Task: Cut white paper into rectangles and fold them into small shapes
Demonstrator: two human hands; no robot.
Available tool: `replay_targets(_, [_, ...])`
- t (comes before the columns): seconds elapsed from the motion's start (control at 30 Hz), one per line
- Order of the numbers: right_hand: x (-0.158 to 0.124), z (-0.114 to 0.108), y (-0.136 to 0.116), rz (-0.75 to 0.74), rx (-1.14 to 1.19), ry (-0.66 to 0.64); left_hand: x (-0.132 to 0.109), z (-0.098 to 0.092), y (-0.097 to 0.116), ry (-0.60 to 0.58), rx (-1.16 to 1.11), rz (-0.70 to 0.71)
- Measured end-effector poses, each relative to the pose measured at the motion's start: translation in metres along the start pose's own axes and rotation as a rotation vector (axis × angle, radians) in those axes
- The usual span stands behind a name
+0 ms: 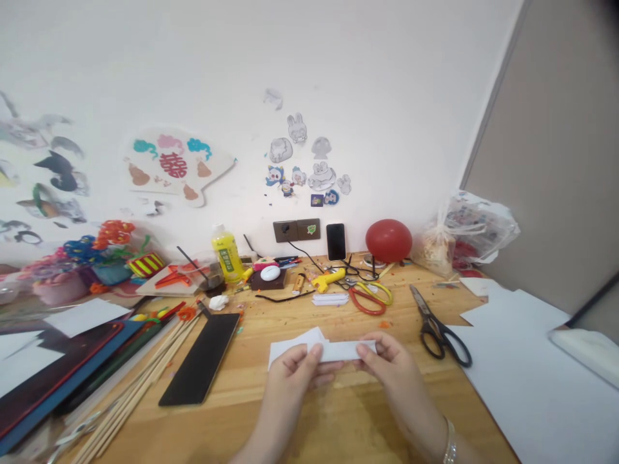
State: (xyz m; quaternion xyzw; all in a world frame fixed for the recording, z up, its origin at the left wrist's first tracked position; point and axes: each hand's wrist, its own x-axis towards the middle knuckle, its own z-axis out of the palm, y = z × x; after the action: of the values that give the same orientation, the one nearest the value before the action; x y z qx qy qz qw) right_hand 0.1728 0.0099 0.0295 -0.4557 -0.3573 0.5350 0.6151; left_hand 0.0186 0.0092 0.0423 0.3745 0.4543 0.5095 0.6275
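A narrow folded strip of white paper (pixel 342 351) is stretched between my two hands, low over the wooden table. My left hand (pixel 300 368) pinches its left end, thumb on top and fingers beneath. At the right end, my right hand (pixel 387 361) holds it the same way, with a bracelet on that wrist. Just behind my left hand lies another piece of white paper (pixel 283 347), partly hidden by the hand. Farther back, several small folded white strips (pixel 330 299) lie together.
Black-handled scissors (pixel 438 332) and large white sheets (pixel 541 361) lie to the right. On the left are a black board (pixel 203 361) and wooden sticks (pixel 140 380). Behind stand red-yellow scissors (pixel 372 298), a yellow glue gun (pixel 329 279), a bottle (pixel 227 254) and a red balloon (pixel 389 240).
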Motion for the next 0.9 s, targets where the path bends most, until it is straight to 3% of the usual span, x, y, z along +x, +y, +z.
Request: replay_targets(0.9, [-0.0022,0.001,-0.0023,0.031,0.094,-0.016,-0.0002,0.0011,0.0041,0.032,0.013,0.008])
